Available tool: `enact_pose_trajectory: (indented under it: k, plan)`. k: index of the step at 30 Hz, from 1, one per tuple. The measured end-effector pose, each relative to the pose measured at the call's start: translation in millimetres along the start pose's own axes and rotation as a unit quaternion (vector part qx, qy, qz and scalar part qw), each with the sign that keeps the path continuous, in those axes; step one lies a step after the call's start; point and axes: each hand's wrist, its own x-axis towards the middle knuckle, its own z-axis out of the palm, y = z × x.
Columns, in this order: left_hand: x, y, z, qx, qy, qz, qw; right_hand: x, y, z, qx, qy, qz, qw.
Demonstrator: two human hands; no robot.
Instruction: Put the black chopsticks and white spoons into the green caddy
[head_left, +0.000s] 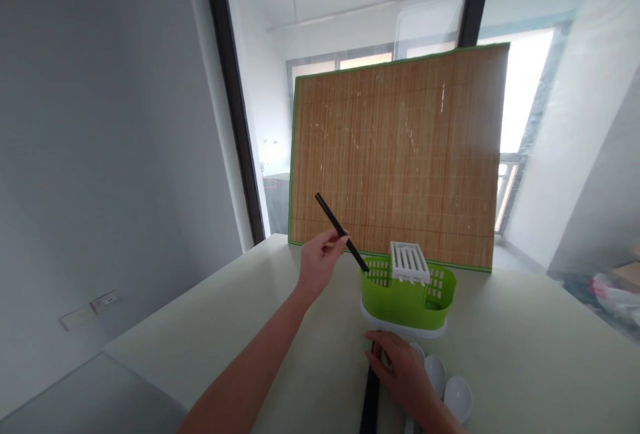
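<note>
My left hand (323,257) pinches a pair of black chopsticks (333,217), slanted, with their lower ends at the left rim of a green utensil holder (405,307). The holder has slotted walls, a white base tray (400,329) and a white slatted rack (410,261) across its middle. In front of it, my right hand (403,367) is curled over the far end of a bundle of black chopsticks (371,397) lying on the table, thumb and fingers closed around it. Beside and partly under that hand lie several white spoons (457,399).
A bamboo mat (395,154) with green edging stands upright behind the holder, against a glass partition with dark frames (233,87). The pale table (525,341) spreads to both sides. A grey wall (100,154) with sockets (105,301) is on the left.
</note>
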Motion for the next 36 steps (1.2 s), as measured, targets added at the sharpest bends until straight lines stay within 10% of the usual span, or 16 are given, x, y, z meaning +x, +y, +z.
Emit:
enact_pose_trajectory:
  k: [10,17,29,36]
  plan:
    - [34,-51,95.4,0.218,-0.185,-0.005,0.958,-1,0,3,-0.174,0.005,-0.098,0.980]
    - [26,-68,118.7,0.307,-0.252,-0.032,0.917,2,8,12,-0.212,0.045,-0.121,0.969]
    - [7,-33,89.4,0.353,-0.211,0.006,0.911,0,8,6,-0.206,0.028,-0.091,0.974]
    - [-86,-29,29.1,0.331,-0.254,-0.044,0.908,-2,6,-3,-0.203,0.011,-0.084,0.975]
